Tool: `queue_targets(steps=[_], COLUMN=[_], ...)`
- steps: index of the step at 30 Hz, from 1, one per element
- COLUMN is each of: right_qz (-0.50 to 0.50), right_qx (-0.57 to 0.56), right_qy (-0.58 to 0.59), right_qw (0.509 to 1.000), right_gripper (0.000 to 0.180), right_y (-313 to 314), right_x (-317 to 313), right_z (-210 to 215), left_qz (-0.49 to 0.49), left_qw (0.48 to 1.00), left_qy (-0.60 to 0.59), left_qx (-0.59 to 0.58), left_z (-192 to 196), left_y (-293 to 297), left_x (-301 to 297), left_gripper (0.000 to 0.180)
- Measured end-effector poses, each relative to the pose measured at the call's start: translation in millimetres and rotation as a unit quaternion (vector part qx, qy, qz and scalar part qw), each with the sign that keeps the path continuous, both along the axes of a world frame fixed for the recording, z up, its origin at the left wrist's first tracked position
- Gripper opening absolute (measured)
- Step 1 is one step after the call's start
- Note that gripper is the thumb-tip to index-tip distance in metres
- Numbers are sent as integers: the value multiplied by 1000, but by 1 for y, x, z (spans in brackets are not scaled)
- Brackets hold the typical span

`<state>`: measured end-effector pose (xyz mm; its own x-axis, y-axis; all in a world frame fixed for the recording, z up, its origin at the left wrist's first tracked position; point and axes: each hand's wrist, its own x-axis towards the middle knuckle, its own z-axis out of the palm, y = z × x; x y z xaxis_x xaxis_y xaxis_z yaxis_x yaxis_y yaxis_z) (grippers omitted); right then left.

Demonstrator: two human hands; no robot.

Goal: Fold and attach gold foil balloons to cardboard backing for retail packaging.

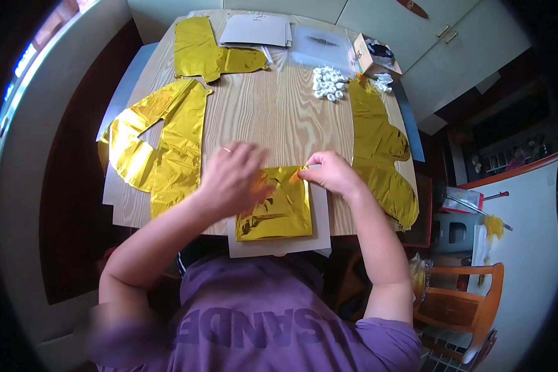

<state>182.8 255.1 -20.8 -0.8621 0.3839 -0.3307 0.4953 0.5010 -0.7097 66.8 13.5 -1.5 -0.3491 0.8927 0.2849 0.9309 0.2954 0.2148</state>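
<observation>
A folded gold foil balloon [276, 217] lies on a pale card [320, 232] at the table's near edge, just in front of my body. My right hand [333, 175] pinches its upper right corner between thumb and fingers. Over the upper left part of the folded foil hovers my left hand [232, 177], a ring on one finger. Its fingers are smeared by motion, so whether they touch the foil does not show. Flat, unfolded gold foil balloons lie at the left [180, 136], the far left [195, 53] and the right [378, 136] of the table.
Toward the back of the wood-grain table [260, 105] are a stack of white cards [255, 31], clear plastic bags [316, 46], a heap of small white rolls [328, 84] and a small box [375, 56] with dark contents. A wooden chair [471, 304] stands at right.
</observation>
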Motion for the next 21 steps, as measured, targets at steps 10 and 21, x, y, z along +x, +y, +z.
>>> queue_targets(steps=[10,21], right_qz=[-210,-377], right_qx=[245,-240], right_qy=[88,222], right_qw=[943,866], right_gripper=[57,34], right_y=[-105,-130], right_x=[145,156], right_z=[9,-40], left_qz=[-89,-67], left_qw=[993,985], left_qy=[-66,-127], left_qx=[36,-99], left_z=[-37,-2], left_y=[9,18], left_x=[26,30], left_gripper=[83,108])
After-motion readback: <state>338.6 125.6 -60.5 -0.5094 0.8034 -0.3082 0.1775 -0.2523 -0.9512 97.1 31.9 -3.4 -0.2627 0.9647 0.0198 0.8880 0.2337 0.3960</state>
